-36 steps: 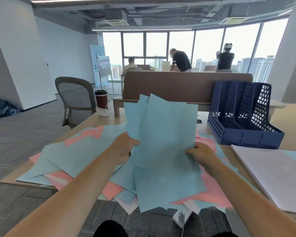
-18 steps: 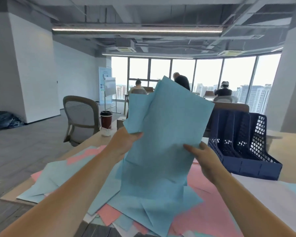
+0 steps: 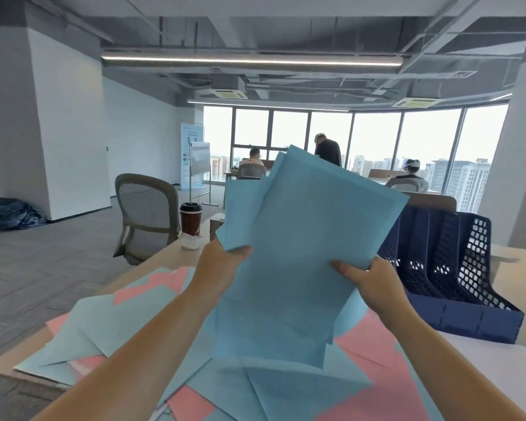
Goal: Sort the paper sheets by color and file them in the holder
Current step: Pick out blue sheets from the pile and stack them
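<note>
A loose stack of blue sheets [image 3: 304, 238] is held up in front of me, tilted to the right. My left hand [image 3: 219, 268] grips its left edge, thumb on the front. My right hand [image 3: 374, 284] pinches its right edge lower down. Below them, blue and pink sheets [image 3: 374, 354] lie scattered over the table. The dark blue mesh file holder [image 3: 456, 268] stands on the table to the right, its slots partly hidden behind the raised stack.
A white sheet pile [image 3: 498, 363] lies at the near right below the holder. A coffee cup [image 3: 191, 218] stands at the table's far left corner, a grey chair [image 3: 146, 214] behind it. People sit and stand at desks by the windows.
Both hands have lifted the blue stack off the table pile and higher in front of me. The camera has tilted up, showing more ceiling.
</note>
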